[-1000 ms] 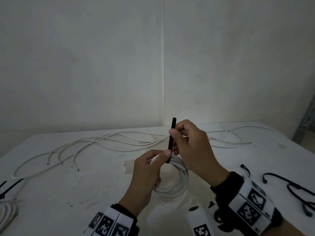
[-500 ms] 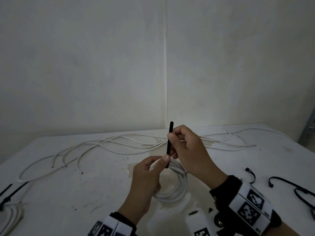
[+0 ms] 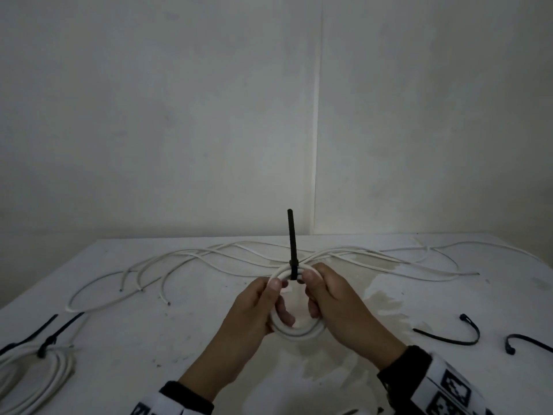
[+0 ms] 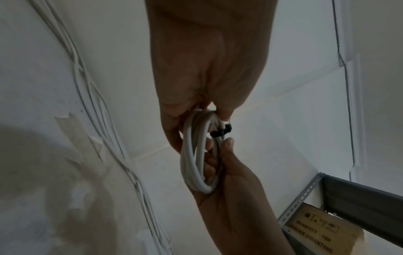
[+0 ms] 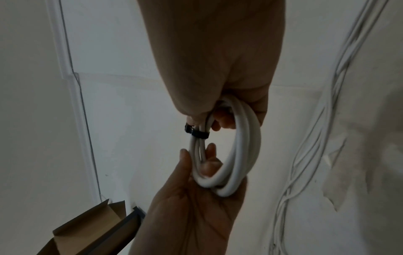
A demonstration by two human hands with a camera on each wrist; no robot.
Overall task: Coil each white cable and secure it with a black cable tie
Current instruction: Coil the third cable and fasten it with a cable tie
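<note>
Head view: both hands' grips curled round tied coil [image 3: 299, 332], tie tail [image 3: 291, 235] upright.

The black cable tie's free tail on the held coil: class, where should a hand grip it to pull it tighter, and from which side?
Pinch the upright tail of the black cable tie from above, near its tip. It stands straight up from the white coil, clear of both hands.

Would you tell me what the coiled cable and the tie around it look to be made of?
White cable coil: smooth, slightly glossy plastic sheath, probably PVC; it bends in even loops. Black cable tie: matte stiff plastic, likely nylon; its free tail stands straight up.
</note>
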